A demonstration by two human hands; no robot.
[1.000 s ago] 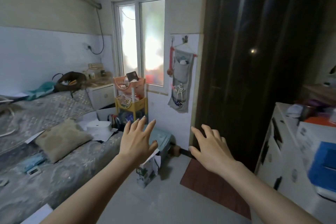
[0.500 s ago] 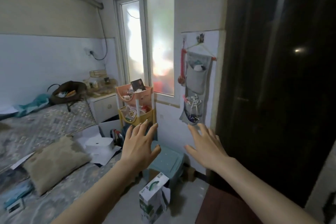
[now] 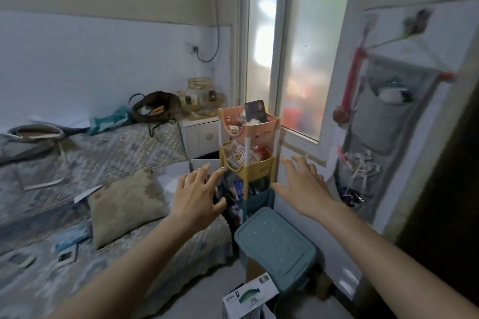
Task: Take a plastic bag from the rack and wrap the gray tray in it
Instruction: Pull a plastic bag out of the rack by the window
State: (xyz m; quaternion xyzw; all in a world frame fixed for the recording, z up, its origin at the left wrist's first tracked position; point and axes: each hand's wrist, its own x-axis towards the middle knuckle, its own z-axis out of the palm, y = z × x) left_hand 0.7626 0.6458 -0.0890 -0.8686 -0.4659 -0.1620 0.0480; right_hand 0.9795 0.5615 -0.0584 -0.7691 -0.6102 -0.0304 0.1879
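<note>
A three-tier plastic rack (image 3: 260,160) stands by the window, with a pink top basket, a yellow middle one and a dark teal bottom one, all stuffed with small items. My left hand (image 3: 198,195) is stretched out with fingers spread just left of the lower tiers. Just right of the rack my right hand (image 3: 302,185) is spread too. Both hands hold nothing. A plastic bag cannot be singled out among the rack's contents. No gray tray is in view.
A bed (image 3: 77,215) with a beige cushion (image 3: 128,203) fills the left. A teal lidded bin (image 3: 276,247) and a white box (image 3: 250,298) stand on the floor below the rack. A fabric wall organizer (image 3: 381,134) hangs at the right. A white nightstand (image 3: 201,134) is behind the rack.
The view has closed in on the rack, which now looks much larger. Both open hands have stayed raised and now flank its lower tiers.
</note>
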